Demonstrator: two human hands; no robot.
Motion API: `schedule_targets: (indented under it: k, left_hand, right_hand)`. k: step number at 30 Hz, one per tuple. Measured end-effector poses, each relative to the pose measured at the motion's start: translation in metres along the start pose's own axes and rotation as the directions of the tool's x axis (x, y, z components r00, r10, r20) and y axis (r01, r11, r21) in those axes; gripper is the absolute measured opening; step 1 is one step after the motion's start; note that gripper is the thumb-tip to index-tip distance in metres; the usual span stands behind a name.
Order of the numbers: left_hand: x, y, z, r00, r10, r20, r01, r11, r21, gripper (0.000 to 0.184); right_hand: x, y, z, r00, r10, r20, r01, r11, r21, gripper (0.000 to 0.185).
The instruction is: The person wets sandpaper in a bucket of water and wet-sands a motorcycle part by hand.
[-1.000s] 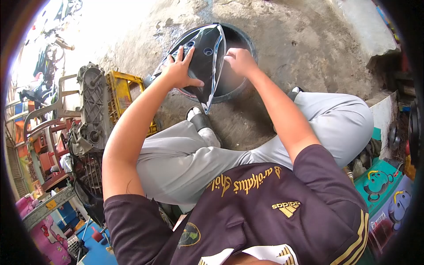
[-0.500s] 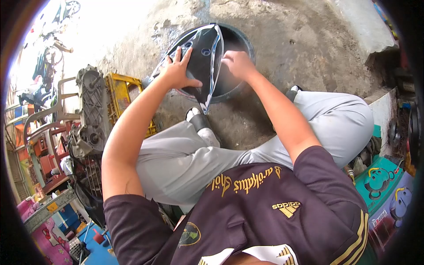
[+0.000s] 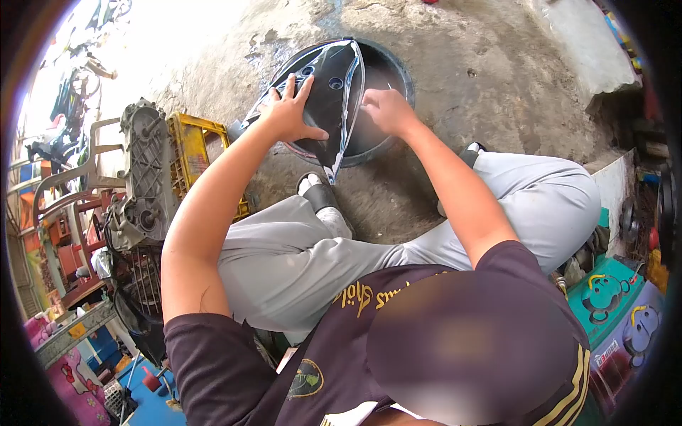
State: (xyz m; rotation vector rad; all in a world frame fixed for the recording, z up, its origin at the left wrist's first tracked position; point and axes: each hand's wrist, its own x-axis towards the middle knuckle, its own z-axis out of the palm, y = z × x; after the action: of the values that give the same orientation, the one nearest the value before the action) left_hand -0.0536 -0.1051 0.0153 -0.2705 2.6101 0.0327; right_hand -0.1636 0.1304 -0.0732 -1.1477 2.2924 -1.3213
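Note:
A glossy black, pointed panel (image 3: 328, 117) with clear, shiny edges and two round recessed holes lies across a round dark basin (image 3: 387, 145) on the ground. It looks like a vehicle body part; its exact kind I cannot tell. My left hand (image 3: 288, 117) rests on the panel's left part, fingers spread and thumb stretched toward the middle. Just right of the panel's right edge, above the basin, my right hand (image 3: 391, 113) has its fingers curled together. A thin pale tip shows by its knuckles, but what it holds is too small to make out.
A grey metal engine casing (image 3: 145, 174) and a yellow crate (image 3: 192, 153) stand to the left. My feet (image 3: 312, 186) are close to the basin on rough concrete (image 3: 490, 92). Green and purple boxes (image 3: 604, 291) sit at the right.
My right hand has shifted slightly right and down, away from the panel's edge. My left hand stays spread on the panel. The whole view has moved a little.

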Motion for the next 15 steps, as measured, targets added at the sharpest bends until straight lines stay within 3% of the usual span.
schedule_targets:
  k: [2, 5, 10, 13, 15]
  left_hand:
    - [-0.003, 0.001, -0.004, 0.999, -0.01, 0.03, 0.01, 1.0, 0.006, 0.14]
    - [-0.005, 0.0, -0.005, 1.0, 0.009, 0.01, -0.009, 1.0, -0.016, 0.141]
    - [0.002, -0.002, -0.001, 1.0, 0.013, 0.003, -0.013, 1.0, -0.016, 0.141]
    - [-0.004, -0.001, 0.001, 1.0, 0.004, 0.019, -0.004, 1.0, -0.014, 0.141]
    - [-0.001, 0.003, -0.006, 1.0, 0.007, 0.013, -0.007, 1.0, -0.007, 0.141]
  right_hand:
    - [0.002, -0.007, 0.0, 0.987, 0.149, -0.056, -0.15, 0.989, -0.003, 0.013]
    - [-0.004, -0.001, 0.005, 0.999, 0.033, 0.022, -0.032, 0.999, -0.02, 0.014]
    - [-0.001, -0.009, 0.001, 0.994, 0.103, -0.033, -0.104, 0.994, -0.036, 0.013]
    - [-0.007, -0.014, 0.004, 0.988, 0.142, 0.052, -0.136, 0.985, -0.105, 0.014]
    - [-0.013, -0.01, 0.011, 0.982, 0.067, 0.177, -0.032, 0.981, -0.191, 0.016]
